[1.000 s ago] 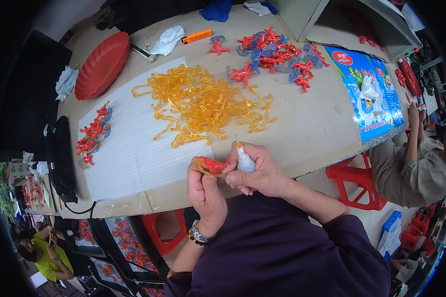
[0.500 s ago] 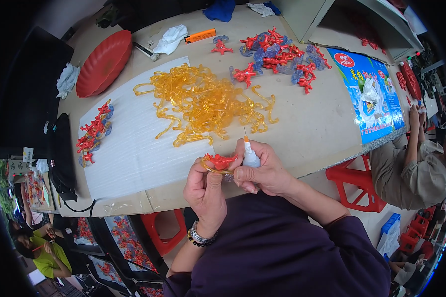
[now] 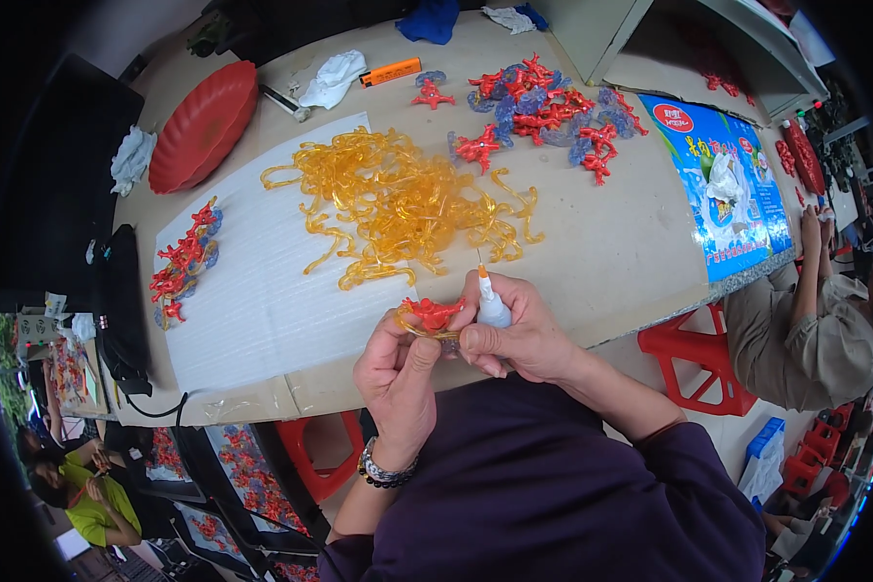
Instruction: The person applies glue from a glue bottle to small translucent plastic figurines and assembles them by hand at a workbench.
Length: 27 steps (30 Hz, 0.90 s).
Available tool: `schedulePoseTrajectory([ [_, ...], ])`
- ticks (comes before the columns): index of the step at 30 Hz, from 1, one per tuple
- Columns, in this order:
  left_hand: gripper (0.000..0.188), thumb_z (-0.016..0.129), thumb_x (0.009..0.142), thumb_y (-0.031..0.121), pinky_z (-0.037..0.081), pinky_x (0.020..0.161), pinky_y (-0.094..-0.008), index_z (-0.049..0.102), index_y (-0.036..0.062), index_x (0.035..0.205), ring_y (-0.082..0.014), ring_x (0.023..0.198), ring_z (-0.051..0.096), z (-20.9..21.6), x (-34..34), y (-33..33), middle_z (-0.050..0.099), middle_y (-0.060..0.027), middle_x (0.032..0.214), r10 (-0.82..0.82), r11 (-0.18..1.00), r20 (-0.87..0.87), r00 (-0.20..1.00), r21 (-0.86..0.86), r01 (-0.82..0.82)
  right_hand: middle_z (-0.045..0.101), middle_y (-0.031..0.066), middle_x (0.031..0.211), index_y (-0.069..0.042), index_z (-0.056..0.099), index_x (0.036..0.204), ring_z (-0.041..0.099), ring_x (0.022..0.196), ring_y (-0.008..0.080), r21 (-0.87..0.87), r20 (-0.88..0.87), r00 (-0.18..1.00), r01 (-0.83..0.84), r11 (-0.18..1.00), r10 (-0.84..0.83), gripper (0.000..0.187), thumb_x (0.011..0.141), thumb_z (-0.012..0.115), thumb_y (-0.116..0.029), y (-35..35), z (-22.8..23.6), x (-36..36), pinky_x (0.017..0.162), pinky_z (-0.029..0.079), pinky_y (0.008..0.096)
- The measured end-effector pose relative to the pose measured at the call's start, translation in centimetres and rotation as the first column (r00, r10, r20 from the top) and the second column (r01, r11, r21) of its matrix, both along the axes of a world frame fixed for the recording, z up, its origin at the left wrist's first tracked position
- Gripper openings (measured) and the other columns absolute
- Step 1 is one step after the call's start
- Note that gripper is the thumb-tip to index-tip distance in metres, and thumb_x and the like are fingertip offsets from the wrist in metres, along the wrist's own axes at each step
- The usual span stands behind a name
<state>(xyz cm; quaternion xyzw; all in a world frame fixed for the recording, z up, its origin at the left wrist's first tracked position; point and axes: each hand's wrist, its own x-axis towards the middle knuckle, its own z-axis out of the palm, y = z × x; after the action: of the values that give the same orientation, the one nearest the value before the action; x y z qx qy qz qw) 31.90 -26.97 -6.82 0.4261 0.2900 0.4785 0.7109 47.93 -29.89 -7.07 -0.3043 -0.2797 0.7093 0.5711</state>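
Near the table's front edge, my left hand (image 3: pixel 399 373) pinches a small red plastic figure (image 3: pixel 431 314) with a curved amber piece (image 3: pixel 425 333) along its lower side. My right hand (image 3: pixel 517 332) is closed round a white needle-tip glue bottle (image 3: pixel 493 306), needle pointing up and away. Its thumb and fingertips also meet the figure's right end, partly hiding it. Just beyond my hands lies a heap of translucent amber curly pieces (image 3: pixel 398 199). Assembled red and purple figures (image 3: pixel 189 254) form a row on the white foam sheet (image 3: pixel 233 330) at the left.
More red and purple figures (image 3: pixel 543 107) are piled at the back. A red scalloped tray (image 3: pixel 204 126), crumpled white cloth (image 3: pixel 334 80) and orange box (image 3: pixel 392 72) stand behind. To the right are a blue printed sheet (image 3: pixel 718 184), a red stool (image 3: pixel 698 359) and a seated person (image 3: pixel 800 335).
My left wrist and forearm have shifted slightly left, and the left thumb has tilted. The figure and the glue bottle stay almost in place, still held.
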Motion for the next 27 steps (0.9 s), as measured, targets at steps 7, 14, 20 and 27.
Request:
schedulePoseTrajectory([
  [7, 0.018, 0.061, 0.095, 0.012, 0.051, 0.075, -0.0264, 0.058, -0.0016, 0.107, -0.0113, 0.086, 0.06, -0.1, 0.5, -0.1, 0.063, -0.0068, 0.103, 0.062, 0.998, 0.03, 0.998, -0.026, -0.061, 0.06, 0.0053, 0.073, -0.005, 0.055, 0.097, 0.049, 0.049, 0.0057, 0.011, 0.114, 0.994, 0.004, 1.0, -0.005, 0.027, 0.087, 0.073, -0.023, -0.1, 0.2, -0.1, 0.041, 0.035, 0.0194],
  [14, 0.016, 0.06, 0.096, 0.013, 0.045, 0.083, -0.0248, 0.057, -0.0002, 0.103, -0.0098, 0.091, 0.054, -1.2, 0.4, -0.4, 0.058, -0.0036, 0.1, 0.076, 0.997, -0.002, 0.997, -0.016, -0.076, 0.059, 0.0035, 0.069, -0.004, 0.055, 0.093, 0.049, 0.048, 0.0058, -0.03, 0.129, 0.992, 0.006, 1.0, -0.002, 0.025, 0.086, 0.074, -0.018, 0.0, 0.3, 0.0, 0.04, 0.036, 0.0199],
  [20, 0.016, 0.059, 0.097, 0.015, 0.043, 0.085, -0.0253, 0.056, 0.0005, 0.102, -0.0091, 0.093, 0.053, -1.2, 0.4, -0.1, 0.058, -0.0027, 0.101, 0.1, 0.992, -0.087, 0.991, 0.086, -0.092, 0.059, 0.0002, 0.078, -0.005, 0.058, 0.096, 0.052, 0.058, 0.0053, -0.024, 0.277, 0.96, -0.024, 0.999, 0.029, 0.03, 0.083, 0.078, -0.024, 0.2, 0.7, 0.7, 0.049, 0.04, 0.0203],
  [27, 0.017, 0.058, 0.097, 0.014, 0.044, 0.086, -0.0262, 0.058, 0.0008, 0.108, -0.0093, 0.094, 0.055, -0.8, -0.1, 0.3, 0.061, -0.0027, 0.104, -0.06, 0.997, -0.035, 0.998, -0.04, 0.058, 0.061, 0.0051, 0.085, -0.003, 0.069, 0.101, 0.059, 0.081, 0.0132, 0.468, 0.634, 0.658, 0.093, 0.879, -0.407, 0.034, 0.078, 0.08, -0.025, 1.2, 1.4, 1.6, 0.07, 0.047, 0.0268],
])
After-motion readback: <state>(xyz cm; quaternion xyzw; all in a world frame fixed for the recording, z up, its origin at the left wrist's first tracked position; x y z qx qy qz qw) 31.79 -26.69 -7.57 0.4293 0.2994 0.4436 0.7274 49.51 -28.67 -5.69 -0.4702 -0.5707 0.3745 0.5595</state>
